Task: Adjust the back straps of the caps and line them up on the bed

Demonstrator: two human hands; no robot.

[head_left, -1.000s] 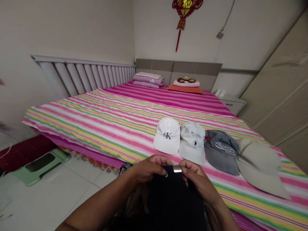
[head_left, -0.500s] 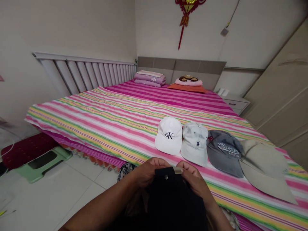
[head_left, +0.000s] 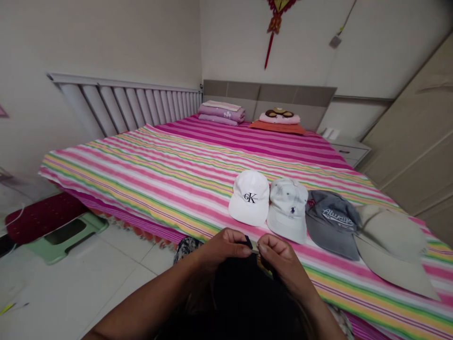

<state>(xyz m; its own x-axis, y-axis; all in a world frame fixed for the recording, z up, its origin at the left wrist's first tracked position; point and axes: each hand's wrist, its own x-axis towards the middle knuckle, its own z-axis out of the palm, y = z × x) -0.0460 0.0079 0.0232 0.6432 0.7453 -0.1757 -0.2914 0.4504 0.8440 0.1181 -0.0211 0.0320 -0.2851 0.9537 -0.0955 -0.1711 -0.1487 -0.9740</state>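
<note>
My left hand pinches one end of a short dark strap with a metal buckle, at the back of what looks like a black cap. My right hand is closed on the other side of the buckle, fingertips close to those of the left. The cap's lower part merges with dark shadow, so its full shape is hidden. Just beyond my hands, a white cap with dark letters lies on the bed, with a pale cap, a grey cap and a beige cap in a row to its right.
The bed has a striped cover. Folded purple bedding and an orange cushion lie by the headboard. On the left floor stands a green stool, a dark red cushion touching it. A nightstand stands at right.
Both hands have drawn closer together at the buckle. The strap has turned, and the flat dark band with its round stud no longer shows. The caps on the bed stay put.
</note>
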